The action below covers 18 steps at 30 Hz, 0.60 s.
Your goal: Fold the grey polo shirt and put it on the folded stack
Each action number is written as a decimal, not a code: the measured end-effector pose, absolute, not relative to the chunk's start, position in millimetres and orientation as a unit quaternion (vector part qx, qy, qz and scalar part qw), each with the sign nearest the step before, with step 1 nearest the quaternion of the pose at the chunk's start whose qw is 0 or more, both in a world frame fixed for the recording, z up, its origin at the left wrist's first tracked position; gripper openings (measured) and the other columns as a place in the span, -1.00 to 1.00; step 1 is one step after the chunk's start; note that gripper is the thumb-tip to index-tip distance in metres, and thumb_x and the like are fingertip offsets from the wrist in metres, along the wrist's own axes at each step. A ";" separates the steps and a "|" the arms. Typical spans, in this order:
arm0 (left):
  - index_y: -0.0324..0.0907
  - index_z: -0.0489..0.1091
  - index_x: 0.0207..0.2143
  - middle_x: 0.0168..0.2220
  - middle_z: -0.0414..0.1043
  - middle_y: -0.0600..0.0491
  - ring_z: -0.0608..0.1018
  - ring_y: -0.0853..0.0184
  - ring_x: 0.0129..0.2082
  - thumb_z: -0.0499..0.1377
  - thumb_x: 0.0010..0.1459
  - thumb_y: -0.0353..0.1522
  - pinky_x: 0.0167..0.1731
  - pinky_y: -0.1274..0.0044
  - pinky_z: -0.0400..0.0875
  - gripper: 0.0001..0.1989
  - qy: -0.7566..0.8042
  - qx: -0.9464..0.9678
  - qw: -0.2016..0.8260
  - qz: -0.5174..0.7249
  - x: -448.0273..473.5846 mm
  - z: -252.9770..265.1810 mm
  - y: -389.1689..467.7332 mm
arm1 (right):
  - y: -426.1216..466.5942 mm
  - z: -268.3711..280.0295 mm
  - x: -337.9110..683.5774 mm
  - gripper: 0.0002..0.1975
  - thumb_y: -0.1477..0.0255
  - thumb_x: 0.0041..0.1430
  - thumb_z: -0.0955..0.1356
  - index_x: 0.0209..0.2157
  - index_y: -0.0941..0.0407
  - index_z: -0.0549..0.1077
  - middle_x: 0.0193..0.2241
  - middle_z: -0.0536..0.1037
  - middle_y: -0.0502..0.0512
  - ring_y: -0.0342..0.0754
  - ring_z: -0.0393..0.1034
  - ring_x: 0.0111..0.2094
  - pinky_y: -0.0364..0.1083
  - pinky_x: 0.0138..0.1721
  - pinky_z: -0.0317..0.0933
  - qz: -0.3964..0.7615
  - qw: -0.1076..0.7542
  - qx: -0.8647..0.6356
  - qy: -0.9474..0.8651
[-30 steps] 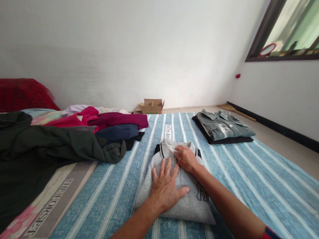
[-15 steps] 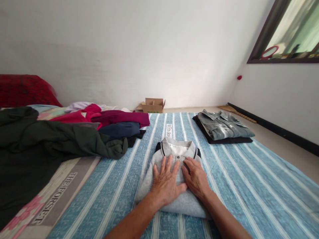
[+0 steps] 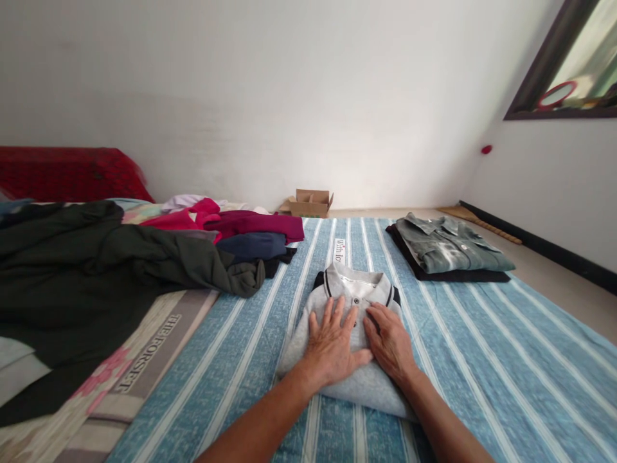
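Right hand point(image 3: 391, 342) has come back off the collar since a second ago and now lies flat beside the left hand point(image 3: 334, 347), both palms down on the folded grey polo shirt point(image 3: 337, 334); view has also swung a bit left, more of the dark pile showing. Fingers of both hands are spread and flat, pinching nothing, thumbs nearly touching mid-shirt. Shirt sits at centre of the blue striped bedsheet point(image 3: 482, 360), collar with dark trim and button placket pointing to 12 o'clock, hem toward the person at 6. At 1 o'clock, well apart, a stack of folded shirts point(image 3: 453, 252), grey-green one on top of a black one. At 10 o'clock an unfolded heap: dark green garment point(image 3: 120, 263), maroon and pink clothes point(image 3: 231, 222), navy piece point(image 3: 250, 244). Red pillow point(image 3: 67, 173) far at 10, against the wall. Small cardboard box point(image 3: 311, 203) on the floor at 12. Printed quilt point(image 3: 144, 354) with lettering at 8 o'clock. Judgement: step looks like pressing and smoothing the finished fold. To do it well, keep palms flat, sweep from centre out toward 3 and 9, even pressure, don't drag the top layer or the side folds shift; leave the collar lying flat and centred.
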State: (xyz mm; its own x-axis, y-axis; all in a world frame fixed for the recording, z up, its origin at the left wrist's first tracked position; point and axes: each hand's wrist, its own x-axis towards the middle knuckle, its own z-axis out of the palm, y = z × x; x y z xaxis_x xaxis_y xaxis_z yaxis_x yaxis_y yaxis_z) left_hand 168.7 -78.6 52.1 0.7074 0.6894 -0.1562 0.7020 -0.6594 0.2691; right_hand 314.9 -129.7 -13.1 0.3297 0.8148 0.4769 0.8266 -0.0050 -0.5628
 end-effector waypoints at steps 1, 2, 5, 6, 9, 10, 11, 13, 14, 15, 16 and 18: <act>-0.13 -0.10 0.31 0.36 -0.39 -0.11 -0.29 -0.02 0.32 0.07 0.03 -0.02 0.15 -0.06 -0.31 -0.14 0.383 0.910 0.156 -0.017 167.5 52.1 -79.1 | -130.0 -13.0 315.1 -0.67 0.31 0.26 0.19 -0.12 0.14 0.48 -0.02 0.47 0.25 0.09 0.30 0.05 0.11 0.09 0.17 -0.007 0.404 -0.707 -0.581; -0.15 -0.10 0.31 0.36 -0.39 -0.12 -0.28 -0.02 0.32 0.07 0.04 -0.02 0.16 -0.04 -0.29 -0.14 0.386 0.909 0.155 -0.014 166.0 52.2 -79.7 | -130.3 -13.0 315.4 -0.67 0.31 0.26 0.19 -0.12 0.15 0.48 -0.02 0.47 0.25 0.09 0.30 0.04 0.10 0.09 0.16 -0.007 0.405 -0.705 -0.583; -0.22 -0.08 0.31 0.36 -0.35 -0.18 -0.27 -0.01 0.32 0.03 0.09 0.02 0.19 0.02 -0.29 -0.15 0.399 0.907 0.135 -0.005 159.5 52.8 -81.8 | -130.9 -12.9 316.3 -0.66 0.32 0.26 0.19 -0.13 0.17 0.49 -0.03 0.47 0.26 0.09 0.31 0.03 0.08 0.08 0.17 -0.011 0.403 -0.700 -0.589; -0.26 -0.08 0.31 0.35 -0.33 -0.21 -0.27 0.00 0.33 0.01 0.10 0.03 0.20 0.05 -0.30 -0.15 0.404 0.906 0.126 -0.003 156.9 52.9 -82.3 | -131.0 -12.7 316.5 -0.66 0.32 0.26 0.19 -0.13 0.17 0.49 -0.03 0.47 0.26 0.09 0.31 0.03 0.08 0.08 0.17 -0.012 0.401 -0.700 -0.591; -0.34 -0.06 0.30 0.34 -0.29 -0.29 -0.26 0.02 0.33 -0.06 0.14 0.07 0.22 0.12 -0.30 -0.14 0.420 0.901 0.112 -0.012 149.4 52.2 -82.8 | -131.1 -11.9 316.7 -0.66 0.32 0.26 0.19 -0.12 0.17 0.48 -0.02 0.47 0.25 0.10 0.31 0.03 0.07 0.08 0.17 -0.015 0.392 -0.705 -0.590; -0.36 -0.06 0.29 0.34 -0.29 -0.31 -0.25 0.01 0.33 -0.08 0.14 0.08 0.22 0.12 -0.29 -0.13 0.425 0.898 0.113 -0.016 147.4 51.5 -82.6 | -131.1 -11.4 316.7 -0.67 0.32 0.26 0.19 -0.12 0.17 0.48 -0.02 0.47 0.25 0.10 0.31 0.03 0.07 0.08 0.17 -0.015 0.390 -0.707 -0.590; -0.37 -0.07 0.29 0.33 -0.30 -0.32 -0.25 0.00 0.32 -0.10 0.14 0.09 0.22 0.12 -0.28 -0.12 0.430 0.895 0.114 -0.019 145.8 50.7 -82.3 | -131.1 -10.9 316.7 -0.67 0.33 0.26 0.19 -0.12 0.17 0.48 -0.02 0.47 0.24 0.10 0.31 0.03 0.07 0.08 0.17 -0.015 0.387 -0.709 -0.589; -0.36 -0.09 0.30 0.33 -0.33 -0.33 -0.25 -0.02 0.32 -0.12 0.14 0.11 0.21 0.11 -0.27 -0.11 0.438 0.891 0.117 -0.024 144.0 48.9 -81.8 | -131.2 -10.1 316.6 -0.68 0.33 0.26 0.20 -0.12 0.16 0.48 -0.02 0.47 0.23 0.10 0.31 0.03 0.07 0.08 0.17 -0.014 0.383 -0.710 -0.591; -0.36 -0.10 0.30 0.33 -0.34 -0.33 -0.26 -0.02 0.32 -0.12 0.14 0.11 0.21 0.10 -0.27 -0.11 0.442 0.889 0.118 -0.026 143.7 48.1 -81.7 | -131.2 -9.9 316.7 -0.68 0.33 0.26 0.20 -0.12 0.16 0.48 -0.02 0.47 0.23 0.10 0.31 0.03 0.07 0.08 0.17 -0.015 0.383 -0.710 -0.592; -0.35 -0.11 0.31 0.33 -0.36 -0.32 -0.27 -0.02 0.32 -0.12 0.14 0.10 0.20 0.09 -0.27 -0.11 0.444 0.887 0.119 -0.028 143.8 47.5 -81.7 | -131.3 -9.8 316.7 -0.68 0.33 0.26 0.20 -0.12 0.15 0.48 -0.02 0.47 0.23 0.10 0.32 0.03 0.07 0.08 0.17 -0.015 0.383 -0.709 -0.592; -0.34 -0.12 0.31 0.34 -0.37 -0.32 -0.28 -0.01 0.32 -0.11 0.14 0.10 0.20 0.08 -0.26 -0.11 0.446 0.887 0.119 -0.029 144.0 47.0 -81.9 | -131.4 -9.9 316.6 -0.68 0.33 0.26 0.20 -0.12 0.15 0.48 -0.02 0.47 0.23 0.10 0.32 0.03 0.08 0.08 0.17 -0.016 0.384 -0.709 -0.591; -0.33 -0.14 0.31 0.34 -0.38 -0.31 -0.28 -0.01 0.32 -0.11 0.15 0.10 0.19 0.07 -0.26 -0.12 0.448 0.886 0.117 -0.031 144.9 46.4 -82.4 | -131.5 -10.4 316.6 -0.68 0.33 0.25 0.20 -0.12 0.15 0.48 -0.02 0.47 0.23 0.10 0.32 0.03 0.09 0.08 0.18 -0.020 0.388 -0.708 -0.589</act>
